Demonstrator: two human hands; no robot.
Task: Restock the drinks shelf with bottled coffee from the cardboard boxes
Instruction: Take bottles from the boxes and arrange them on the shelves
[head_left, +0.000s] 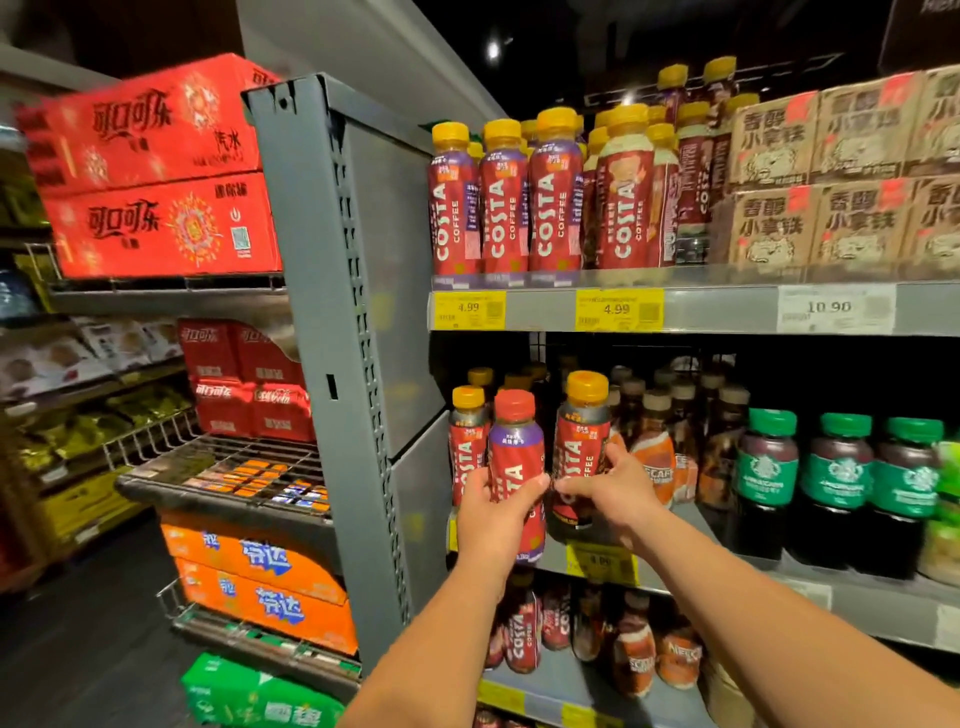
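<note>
My left hand (494, 512) grips a red-capped Costa coffee bottle (516, 454) with a purple and red label, held upright at the front edge of the middle shelf (691, 564). My right hand (613, 488) wraps around a yellow-capped Costa coffee bottle (581, 441) standing just to its right on that shelf. Another yellow-capped Costa bottle (468, 441) stands at the shelf's left end. More Costa bottles (550, 192) fill the top shelf. No cardboard restock box is in view.
Green-capped Starbucks bottles (836, 483) and brown-capped coffee bottles (660, 441) stand to the right on the middle shelf. Brown latte cartons (831, 171) sit top right. A grey shelf upright (332, 322) separates red cola cases (156, 171) and orange Fanta cases (260, 582) at left.
</note>
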